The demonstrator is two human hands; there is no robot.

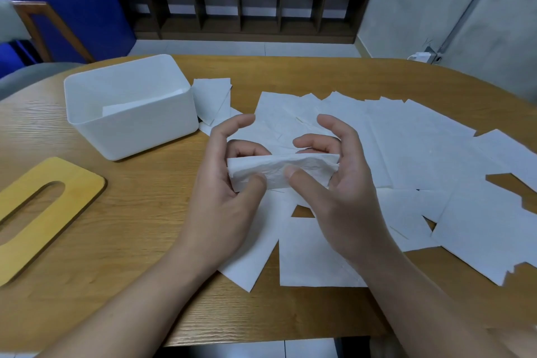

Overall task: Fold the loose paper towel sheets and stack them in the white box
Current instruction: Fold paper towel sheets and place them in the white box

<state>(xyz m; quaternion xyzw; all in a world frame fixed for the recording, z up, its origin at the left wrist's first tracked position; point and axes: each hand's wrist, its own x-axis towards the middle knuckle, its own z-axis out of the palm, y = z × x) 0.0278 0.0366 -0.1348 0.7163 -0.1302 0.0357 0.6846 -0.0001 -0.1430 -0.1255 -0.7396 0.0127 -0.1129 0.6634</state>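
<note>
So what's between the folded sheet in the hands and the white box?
Head view: only bare wooden table between the folded sheet and the white box.

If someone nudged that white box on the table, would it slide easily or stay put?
The white box would probably slide easily: it looks like thin plastic and holds only what seems one folded sheet. The wooden table looks smooth, so little should grip it. Being low and wide, it seems unlikely to tip.

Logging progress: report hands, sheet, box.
Left hand and right hand both pinch folded sheet above the table. White box left, open, nothing blocking.
</note>
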